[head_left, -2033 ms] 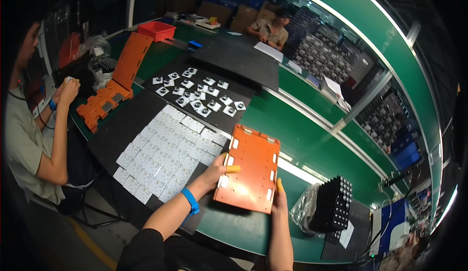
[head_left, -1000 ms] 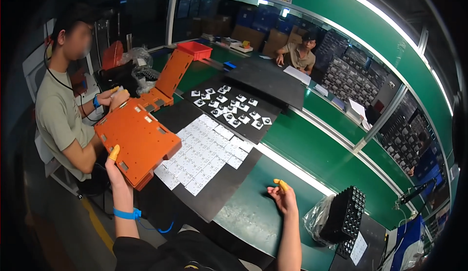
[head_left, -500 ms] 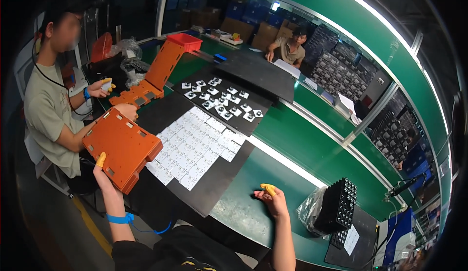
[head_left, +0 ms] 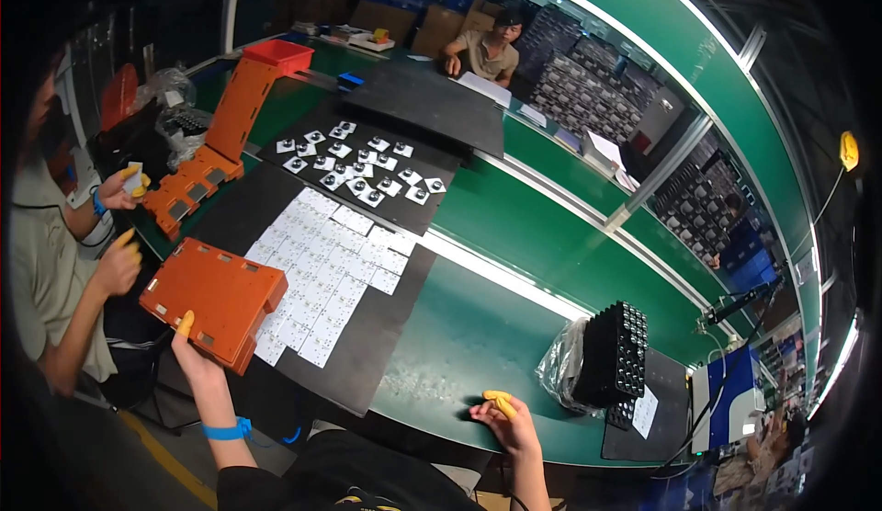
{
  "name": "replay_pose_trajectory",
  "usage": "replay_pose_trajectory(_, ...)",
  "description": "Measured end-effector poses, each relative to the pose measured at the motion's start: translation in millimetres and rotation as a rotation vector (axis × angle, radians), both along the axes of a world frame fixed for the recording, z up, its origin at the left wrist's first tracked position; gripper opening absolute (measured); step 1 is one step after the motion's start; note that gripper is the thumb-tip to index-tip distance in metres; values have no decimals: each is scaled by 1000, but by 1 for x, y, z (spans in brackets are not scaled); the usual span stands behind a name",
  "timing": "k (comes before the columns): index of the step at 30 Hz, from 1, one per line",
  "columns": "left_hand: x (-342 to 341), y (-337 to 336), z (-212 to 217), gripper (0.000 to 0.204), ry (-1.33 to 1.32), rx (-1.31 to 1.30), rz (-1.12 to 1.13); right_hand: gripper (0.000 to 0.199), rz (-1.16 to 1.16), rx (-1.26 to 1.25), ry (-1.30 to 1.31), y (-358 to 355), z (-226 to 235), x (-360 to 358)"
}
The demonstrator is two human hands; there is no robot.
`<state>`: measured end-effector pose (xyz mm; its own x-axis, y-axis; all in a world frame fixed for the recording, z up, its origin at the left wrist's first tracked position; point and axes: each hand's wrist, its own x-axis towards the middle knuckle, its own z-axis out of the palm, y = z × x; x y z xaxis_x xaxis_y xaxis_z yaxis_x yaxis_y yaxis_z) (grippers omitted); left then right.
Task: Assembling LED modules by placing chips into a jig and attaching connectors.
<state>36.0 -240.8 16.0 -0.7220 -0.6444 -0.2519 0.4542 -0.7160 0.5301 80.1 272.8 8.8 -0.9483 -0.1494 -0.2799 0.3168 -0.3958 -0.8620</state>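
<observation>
Green conveyor belt (head_left: 514, 226) runs diagonally through a dim workshop, well beyond the fingers of both hands, with green rails and stacked dark trays along its far side. A black mat (head_left: 367, 346) lies on it, carrying a grid of white squares (head_left: 326, 267) just past the left fingertips; a second mat holds scattered small parts (head_left: 363, 166) farther off. The orange tray (head_left: 216, 300) sits at the mat's near-left corner, gripped at its near edge by the left hand (head_left: 197, 350), whose fingers, capped in yellow cots, close over the rim with the thumb on top. The right hand (head_left: 505, 419) rests at the belt's near edge, loosely curled and holding nothing, a black ribbed block in clear wrap (head_left: 611, 355) just beyond its fingertips. Handling the tray well appears to call for a level carry and a second supporting hand, so that it does not sweep the white squares. A seated co-worker's hand (head_left: 119, 267) lies just left of the tray.
</observation>
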Motion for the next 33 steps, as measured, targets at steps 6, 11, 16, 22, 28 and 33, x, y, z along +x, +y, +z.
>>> replay_pose_trajectory(6, -5, 3, 17, 45, -15, -64, 66, 33, -88, -177, -7, 19, -15, 6)
replay_pose_trajectory(11, 5, -4, 37, 45, 4, -15, 37, 34, -120, -177, -11, 12, -12, -2)
replay_pose_trajectory(16, 0, -5, 46, 45, 0, -35, 55, 33, -152, -230, -46, 13, -13, -3)
replay_pose_trajectory(22, 2, -62, 33, 45, 162, -97, 39, 31, -117, -216, -39, 7, -5, -7)
replay_pose_trajectory(28, 13, -80, 44, 43, 599, 34, -243, 32, -76, -42, -22, 10, 11, 16)
replay_pose_trajectory(33, -5, 5, 41, 45, 101, -493, 47, 28, -138, 222, 140, 29, 50, 49)
